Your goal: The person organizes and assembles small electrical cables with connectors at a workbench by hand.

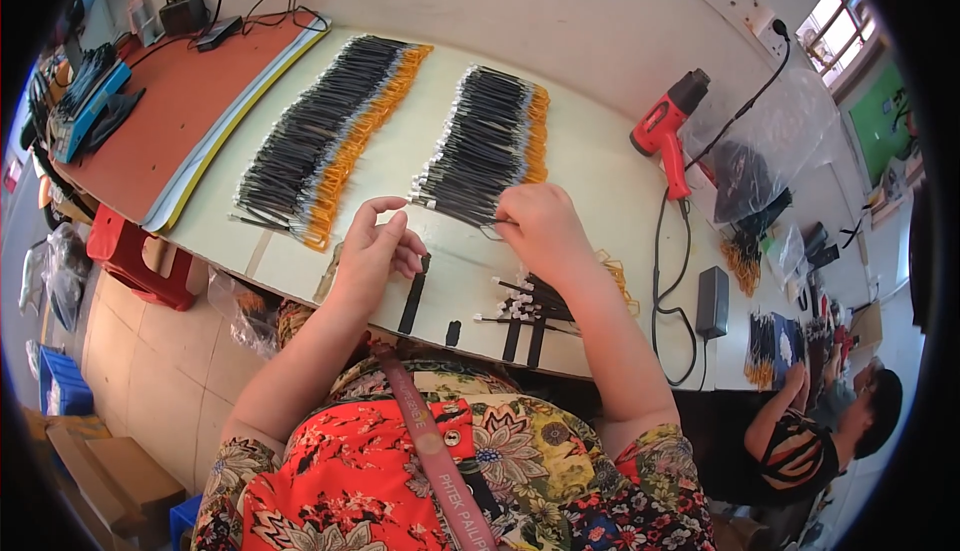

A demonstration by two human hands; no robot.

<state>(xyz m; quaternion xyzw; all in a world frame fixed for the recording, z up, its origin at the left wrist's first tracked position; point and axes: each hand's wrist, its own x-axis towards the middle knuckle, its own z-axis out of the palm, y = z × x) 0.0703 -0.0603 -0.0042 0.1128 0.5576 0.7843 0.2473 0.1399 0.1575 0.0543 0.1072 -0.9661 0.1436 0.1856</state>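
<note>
1. Head view: pale worktable, two rows of black cables, red heat gun on the far side.
2. My left hand pinches narrow, contents unclear; my right hand grips a cable in the nearer row, its fingertips hidden.

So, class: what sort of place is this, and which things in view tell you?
Probably a small cable-assembly workshop: rows of black cables lie along the workbench, beside a red heat gun.
</note>
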